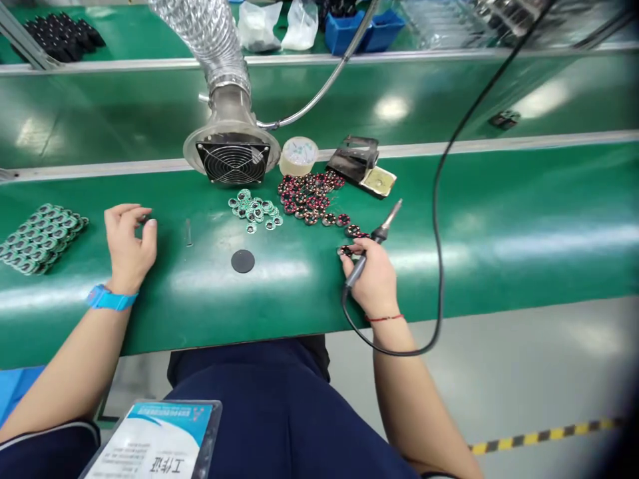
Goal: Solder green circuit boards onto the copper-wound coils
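Observation:
My right hand (375, 283) is closed around a soldering iron (381, 233), its tip pointing up and away to the right. At the thumb and fingertips of that hand is a small round copper-wound coil (344, 251). More coils (309, 196) lie heaped beyond it, a few trailing toward the hand. My left hand (130, 243) rests on the left of the bench with bent fingers; something small and dark shows between thumb and fingertips, too small to name. Left of it stands a stack of green round circuit boards (42, 236). Loose green boards (254, 209) and a black disc (243, 261) lie mid-bench.
A fume extractor fan (234, 161) hangs over the bench's back edge. Beside it are a tape roll (298, 157) and a soldering iron stand (357, 163) with a yellow sponge. The iron's black cable (437, 233) loops on the right. Blue bins (344, 33) sit on the shelf.

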Available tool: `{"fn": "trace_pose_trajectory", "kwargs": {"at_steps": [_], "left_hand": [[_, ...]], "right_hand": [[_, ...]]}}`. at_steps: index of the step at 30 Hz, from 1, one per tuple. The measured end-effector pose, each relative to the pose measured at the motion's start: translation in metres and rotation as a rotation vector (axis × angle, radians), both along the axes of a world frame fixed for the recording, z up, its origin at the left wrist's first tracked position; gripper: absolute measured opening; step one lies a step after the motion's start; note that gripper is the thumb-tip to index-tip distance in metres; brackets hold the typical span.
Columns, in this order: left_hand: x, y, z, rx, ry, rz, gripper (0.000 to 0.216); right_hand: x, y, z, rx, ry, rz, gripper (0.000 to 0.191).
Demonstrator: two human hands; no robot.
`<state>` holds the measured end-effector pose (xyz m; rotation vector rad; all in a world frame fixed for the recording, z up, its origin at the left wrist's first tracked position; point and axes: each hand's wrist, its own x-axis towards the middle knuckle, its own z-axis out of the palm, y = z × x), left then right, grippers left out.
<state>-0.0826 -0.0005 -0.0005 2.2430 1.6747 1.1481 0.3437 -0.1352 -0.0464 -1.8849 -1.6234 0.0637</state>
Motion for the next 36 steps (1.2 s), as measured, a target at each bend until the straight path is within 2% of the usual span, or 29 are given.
{"fn": "trace_pose_trajectory", "kwargs": {"at_steps": [3, 5, 6, 8, 11, 13, 16, 20, 22, 26, 30, 33, 36], "left_hand": [[0.029, -0.024, 0.006, -0.06, 0.066, -0.133, 0.015], [0.055, -0.041, 0.009, -0.167, 0.115, -0.288, 0.016], [0.068, -0.048, 0.01, -0.259, 0.118, -0.412, 0.017], [0.09, -0.057, 0.011, -0.382, 0.083, -0.55, 0.019], [0.109, -0.061, 0.01, -0.494, 0.094, -0.641, 0.021], [0.112, -0.061, 0.009, -0.541, 0.085, -0.645, 0.022], [0.113, -0.062, 0.01, -0.634, 0.053, -0.578, 0.023], [0.114, -0.069, 0.022, -0.76, -0.034, -0.477, 0.015], [0.114, -0.074, 0.029, -0.783, -0.087, -0.451, 0.018], [0.11, -0.083, 0.035, -0.696, -0.192, -0.395, 0.024], [0.103, -0.088, 0.031, -0.605, -0.31, -0.421, 0.024], [0.095, -0.085, 0.029, -0.738, -0.52, -0.422, 0.029], [0.086, -0.078, 0.03, -0.88, -0.864, -0.295, 0.03]], "right_hand": [[-0.037, 0.007, 0.001, -0.002, 0.032, 0.176, 0.029], [-0.062, 0.009, 0.002, -0.009, 0.049, 0.298, 0.028], [-0.073, 0.01, 0.003, -0.01, 0.057, 0.347, 0.029], [-0.09, 0.012, 0.003, -0.007, 0.073, 0.408, 0.031], [-0.102, 0.016, 0.002, -0.005, 0.089, 0.417, 0.037], [-0.105, 0.021, 0.0, -0.015, 0.092, 0.402, 0.04], [-0.109, 0.025, 0.003, -0.037, 0.103, 0.397, 0.037], [-0.123, 0.023, 0.021, -0.039, 0.157, 0.457, 0.043], [-0.134, 0.02, 0.034, 0.008, 0.15, 0.518, 0.044], [-0.153, 0.019, 0.05, 0.173, 0.098, 0.602, 0.043], [-0.16, 0.018, 0.051, 0.203, 0.15, 0.649, 0.047], [-0.16, 0.014, 0.051, 0.172, 0.206, 0.682, 0.047], [-0.158, 0.01, 0.053, 0.184, 0.269, 0.67, 0.048]]}}
